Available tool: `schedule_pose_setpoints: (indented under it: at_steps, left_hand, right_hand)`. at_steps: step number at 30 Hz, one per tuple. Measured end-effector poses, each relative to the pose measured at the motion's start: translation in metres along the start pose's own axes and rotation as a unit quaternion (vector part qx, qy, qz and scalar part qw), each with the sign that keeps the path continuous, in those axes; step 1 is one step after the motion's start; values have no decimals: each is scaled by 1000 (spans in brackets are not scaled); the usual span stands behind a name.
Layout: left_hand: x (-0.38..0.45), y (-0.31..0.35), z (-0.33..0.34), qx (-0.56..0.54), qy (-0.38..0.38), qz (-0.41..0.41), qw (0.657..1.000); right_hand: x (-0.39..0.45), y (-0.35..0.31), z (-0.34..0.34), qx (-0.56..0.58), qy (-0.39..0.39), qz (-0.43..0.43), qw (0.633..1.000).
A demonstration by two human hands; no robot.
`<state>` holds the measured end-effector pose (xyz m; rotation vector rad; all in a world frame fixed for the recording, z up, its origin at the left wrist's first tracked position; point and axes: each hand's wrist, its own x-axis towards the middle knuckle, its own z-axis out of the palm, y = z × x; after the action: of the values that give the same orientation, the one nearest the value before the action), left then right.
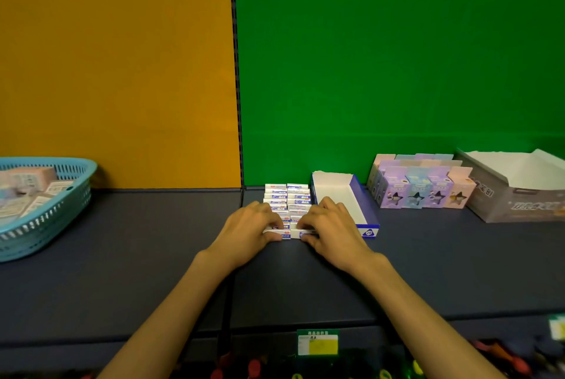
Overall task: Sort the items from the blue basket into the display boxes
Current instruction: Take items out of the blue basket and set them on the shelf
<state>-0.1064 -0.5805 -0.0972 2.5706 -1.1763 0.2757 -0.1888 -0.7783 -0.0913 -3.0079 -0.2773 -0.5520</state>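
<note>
Both hands worked at the near end of two rows of small white-and-blue cartons (287, 201) standing on the dark shelf (153, 241). The left hand (247, 227) and the right hand (328, 226) each had curled fingers pinching the nearest cartons (289, 233), pressing them toward the rest of the row.

The main risk, as I judged it, was the row buckling. The cartons stood loose, packed face to face with no tray wall visible around them, so an uneven squeeze from either grip could have tipped several or fanned the rows apart. A slip to the right would have knocked them against the empty display box (345, 198) just beside them, which looked light enough to slide.

The cartons were smooth printed card, flat and rectangular, with sharp edges. The empty display box was a long open tray of thin card, white inside and blue outside, its far edge torn ragged. Further right stood pastel boxes (422, 192) with star-shaped cut-outs, in purple, blue and pink, and beyond them a larger grey carton (513, 195) with a white inner flap. The blue basket (46, 213), far to the left and well apart from the hands, was slotted moulded plastic with a rounded rim, and it held more pale packets (27, 189), so sorting seemed unfinished.
</note>
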Motion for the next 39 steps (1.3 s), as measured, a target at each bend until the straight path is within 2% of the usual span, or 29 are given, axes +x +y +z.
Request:
schedule_pose_setpoints:
  at_steps: [7, 13, 20, 30, 39]
  left_hand:
    - [-8, 7, -1, 25, 9, -32, 999]
    - [-22, 16, -16, 34, 63, -63, 995]
    - [-68, 14, -54, 99, 100, -130, 982]
    - [-163, -18, -112, 144, 112, -252, 950]
    - [-262, -71, -150, 155, 146, -297, 931]
  right_hand:
    - [-3, -3, -5, 8, -10, -6, 1000]
    - [-3, -15, -16, 54, 20, -20, 998]
    - [12, -50, -18, 118, 24, -67, 990]
    - [38, -142, -14, 160, 35, -141, 976]
    - [54, -253, -11, 162, 33, -164, 973]
